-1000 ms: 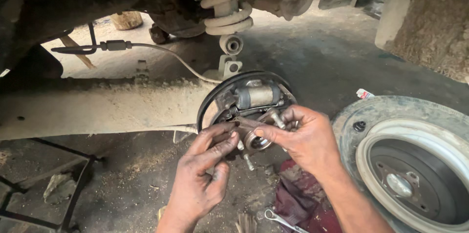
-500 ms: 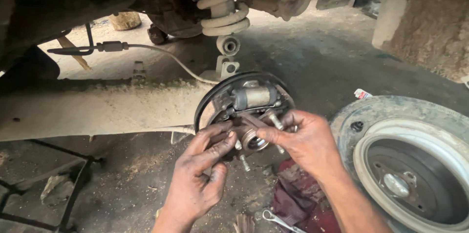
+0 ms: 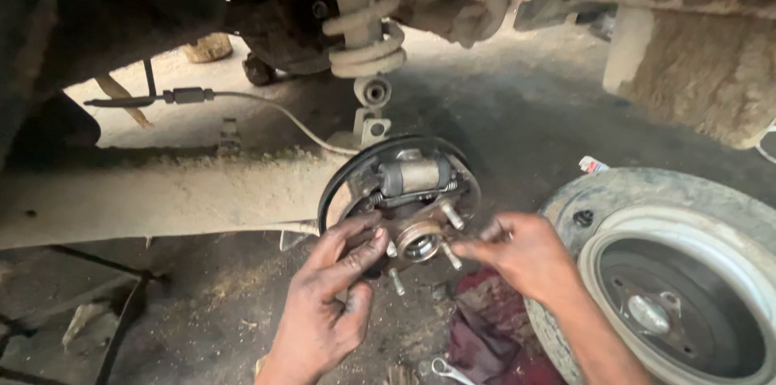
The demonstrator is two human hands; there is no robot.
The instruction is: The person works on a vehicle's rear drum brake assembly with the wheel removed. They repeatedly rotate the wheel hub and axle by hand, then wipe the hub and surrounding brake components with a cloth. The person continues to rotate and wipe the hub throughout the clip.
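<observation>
An exposed drum brake assembly (image 3: 404, 183) sits on the end of a dusty rear axle beam (image 3: 162, 199), with a round hub (image 3: 418, 241) and several wheel studs sticking out. My left hand (image 3: 327, 304) rests its greasy fingertips on the lower left of the brake, beside the hub. My right hand (image 3: 521, 256) is just right of the hub, fingers pinched together near a stud. Whether it holds a small part I cannot tell.
A removed wheel with tyre (image 3: 671, 288) lies flat at the right. A dark red rag (image 3: 493, 336) and a spanner (image 3: 444, 370) lie on the ground below the hub. A coil spring (image 3: 360, 21) hangs above. A metal stand frame (image 3: 121, 312) is at lower left.
My right hand has drawn back to the right, off the hub, which is now uncovered. My left hand has stayed at the brake's lower left.
</observation>
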